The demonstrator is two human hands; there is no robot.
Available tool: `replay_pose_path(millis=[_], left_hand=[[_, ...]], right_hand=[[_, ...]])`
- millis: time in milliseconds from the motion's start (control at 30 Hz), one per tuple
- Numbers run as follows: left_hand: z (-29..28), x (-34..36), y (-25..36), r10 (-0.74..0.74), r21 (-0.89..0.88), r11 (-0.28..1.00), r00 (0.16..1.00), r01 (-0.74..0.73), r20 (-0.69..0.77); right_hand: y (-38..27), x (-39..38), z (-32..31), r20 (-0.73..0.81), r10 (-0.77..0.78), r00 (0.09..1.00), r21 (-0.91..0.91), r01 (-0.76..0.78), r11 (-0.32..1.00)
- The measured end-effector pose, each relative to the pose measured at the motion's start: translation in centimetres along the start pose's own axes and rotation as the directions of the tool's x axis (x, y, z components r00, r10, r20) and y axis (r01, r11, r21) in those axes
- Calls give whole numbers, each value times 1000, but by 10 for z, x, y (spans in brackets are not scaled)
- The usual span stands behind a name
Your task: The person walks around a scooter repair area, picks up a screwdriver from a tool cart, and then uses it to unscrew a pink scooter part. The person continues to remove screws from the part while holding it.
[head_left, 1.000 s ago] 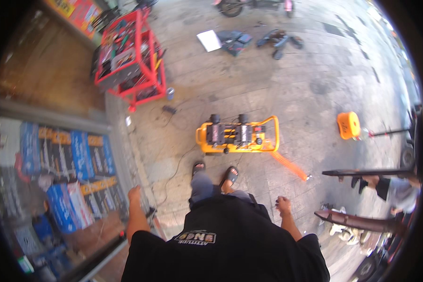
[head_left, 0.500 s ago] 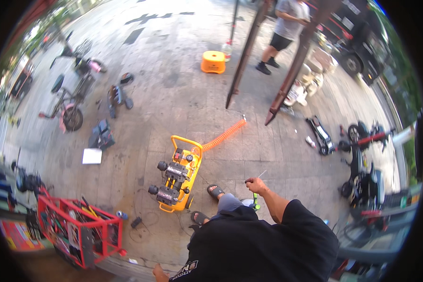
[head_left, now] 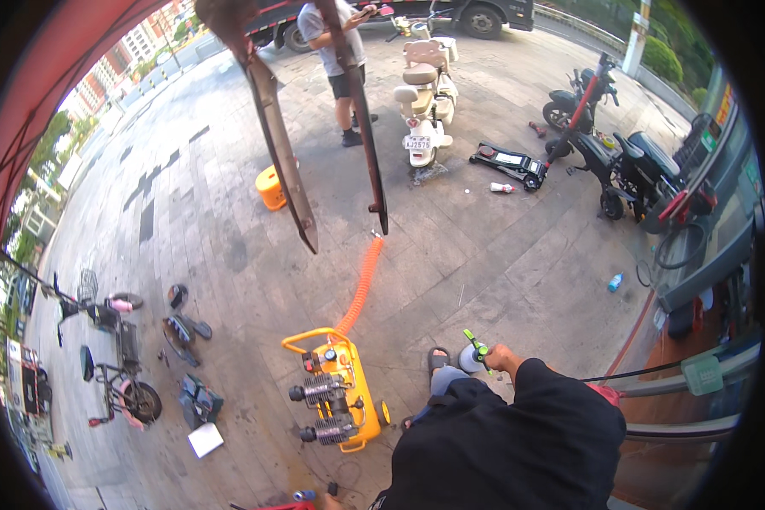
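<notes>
My right hand (head_left: 503, 359) is low beside my leg, its fingers curled at the bright green top (head_left: 479, 349) of a round white container (head_left: 468, 359). The hand hides part of that top, so the exact grip is hard to see. Only a sliver of my left hand (head_left: 331, 501) shows at the lower edge, with its fingers hidden. Left of my dark sandal (head_left: 439, 359) stands a yellow air compressor (head_left: 361, 399) with dark motors and a carrying handle. From it an orange coiled hose (head_left: 364, 285) runs away across the paving.
Two dark metal posts (head_left: 282, 161) come down ahead. Beyond them a person (head_left: 340, 59) stands near a yellow stool (head_left: 271, 189) and a cream scooter (head_left: 423, 102). A floor jack (head_left: 508, 165) lies far right by a dark scooter (head_left: 629, 166). A pink bicycle (head_left: 132, 395) stands at left.
My view has turned right, bringing the storefront side further in. My right hand has moved back and lower, toward the green top. My left hand has slipped almost out of sight.
</notes>
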State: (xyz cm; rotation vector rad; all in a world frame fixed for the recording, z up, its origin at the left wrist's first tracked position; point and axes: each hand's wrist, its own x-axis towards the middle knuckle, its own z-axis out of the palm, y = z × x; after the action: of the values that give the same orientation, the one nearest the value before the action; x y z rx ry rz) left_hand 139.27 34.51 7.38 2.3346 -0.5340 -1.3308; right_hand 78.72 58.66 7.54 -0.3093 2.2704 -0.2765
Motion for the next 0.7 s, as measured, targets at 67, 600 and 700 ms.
replay_pose_path(millis=[67,600,700], left_hand=[[36,-21,9,-42,26,999,994,40,102],[207,-125,133,-29,290,953,923,-91,383],[246,-134,172,0,343,925,903,-163,429]], right_hand=[[1,19,0,20,5,1000,45,-6,999],[24,125,-110,-143,153,978,457,-72,886],[35,132,-114,-248,179,952,527,-23,850]])
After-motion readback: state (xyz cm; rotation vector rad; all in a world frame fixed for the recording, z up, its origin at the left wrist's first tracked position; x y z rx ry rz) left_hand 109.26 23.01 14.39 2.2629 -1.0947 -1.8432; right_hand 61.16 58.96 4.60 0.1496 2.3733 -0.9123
